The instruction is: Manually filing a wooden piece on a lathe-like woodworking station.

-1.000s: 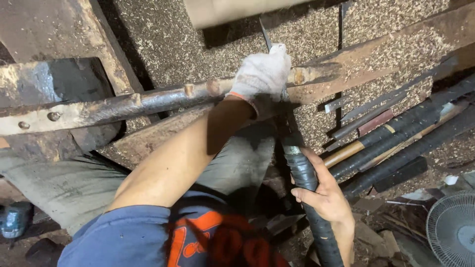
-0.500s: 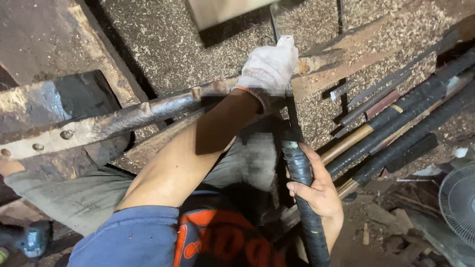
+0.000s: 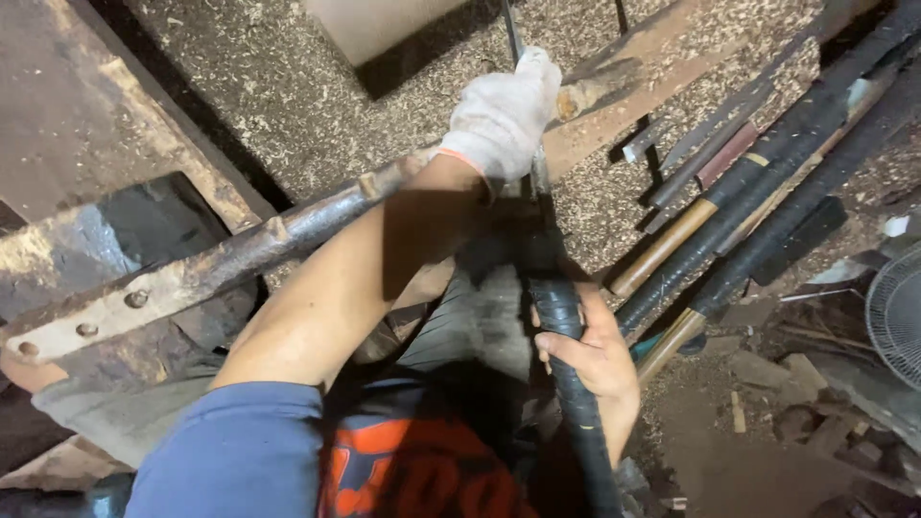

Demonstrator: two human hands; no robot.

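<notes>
My left hand [image 3: 504, 115], in a white work glove, is closed around the thin metal shaft [image 3: 507, 27] of a long tool, where the shaft crosses a rough wooden stick [image 3: 600, 88]. My bare right hand [image 3: 587, 357] grips the tool's handle [image 3: 558, 307], which is wrapped in black tape and runs down past my lap. The stick rests on a slanted wooden beam [image 3: 662, 43]. My left forearm reaches across a rusty bolted metal bar [image 3: 192, 273].
Several long tools with black-wrapped and wooden handles [image 3: 758, 201] lie fanned out at the right. Sawdust covers the floor [image 3: 269, 105]. A pale block [image 3: 384, 24] sits at the top, a fan guard [image 3: 897, 312] at the right edge, and rubble at the lower right.
The view has swung down and left, so both hands sit higher and further right in frame. My gloved hand has slid slightly along the stick; both grips are unchanged.
</notes>
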